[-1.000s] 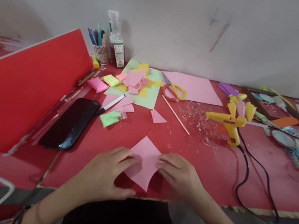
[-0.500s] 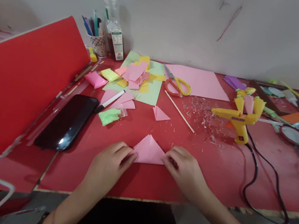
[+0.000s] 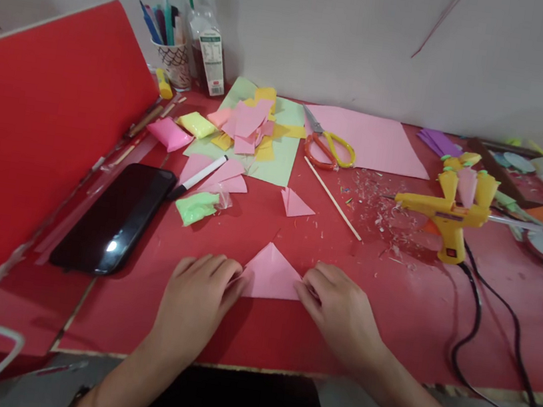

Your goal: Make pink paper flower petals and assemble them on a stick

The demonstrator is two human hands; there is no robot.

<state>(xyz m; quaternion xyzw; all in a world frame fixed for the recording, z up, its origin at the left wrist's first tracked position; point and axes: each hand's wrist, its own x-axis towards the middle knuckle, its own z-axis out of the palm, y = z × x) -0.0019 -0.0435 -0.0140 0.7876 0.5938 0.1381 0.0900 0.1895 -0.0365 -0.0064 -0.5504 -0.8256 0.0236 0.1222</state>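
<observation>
A pink paper triangle (image 3: 270, 276) lies near the front of the red table, its point facing away from me. My left hand (image 3: 201, 294) pinches its left corner between thumb and fingers. At the right corner, my right hand (image 3: 335, 307) grips the paper the same way. Both corners are partly hidden by my fingers. Just beyond sits a smaller folded pink paper piece (image 3: 296, 204). A thin wooden stick (image 3: 333, 199) lies to its right, and scissors (image 3: 329, 151) with red and yellow handles rest behind.
A yellow glue gun (image 3: 444, 218) with a looping black cord stands at right among paper shavings. A phone (image 3: 115, 218), a marker (image 3: 199, 176) and a green clay packet (image 3: 196, 208) lie at left. A bottle (image 3: 209, 53) and a pen cup (image 3: 174, 65) stand by the wall.
The camera view has shifted slightly. My left hand has turned a little at its corner, its fingers more bunched. The right hand keeps its grip, and the triangle stays in place.
</observation>
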